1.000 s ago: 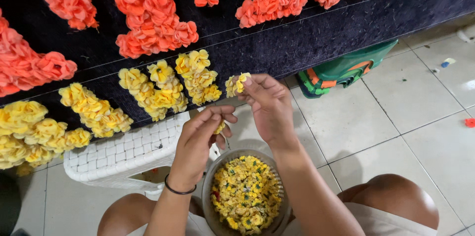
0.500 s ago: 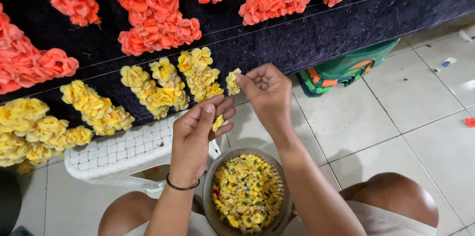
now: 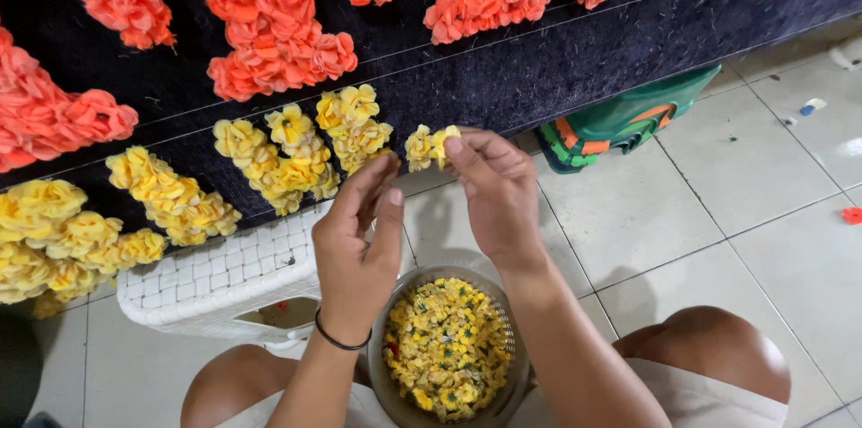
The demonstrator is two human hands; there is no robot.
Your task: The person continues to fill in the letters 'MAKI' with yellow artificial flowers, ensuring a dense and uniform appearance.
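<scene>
Two yellow paper flowers (image 3: 429, 146) pinched at right hand's (image 3: 499, 194) fingertips against dark cloth (image 3: 503, 78), left hand (image 3: 357, 244) loosely open just beside.

small yellow paper flower (image 3: 429, 144), pinched against dark cloth (image 3: 503, 78)

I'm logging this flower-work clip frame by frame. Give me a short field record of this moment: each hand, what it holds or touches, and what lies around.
Left hand: left hand raised, fingers loosely curled by the dark cloth; whether its grip holds anything cannot be told
Right hand: right hand pinches a small yellow flower cluster against the cloth
Below the hands: round bowl full of yellow flowers, between the knees
On the cloth: yellow rows, orange rows
Left: white plastic chair
Floor: green bag
</scene>
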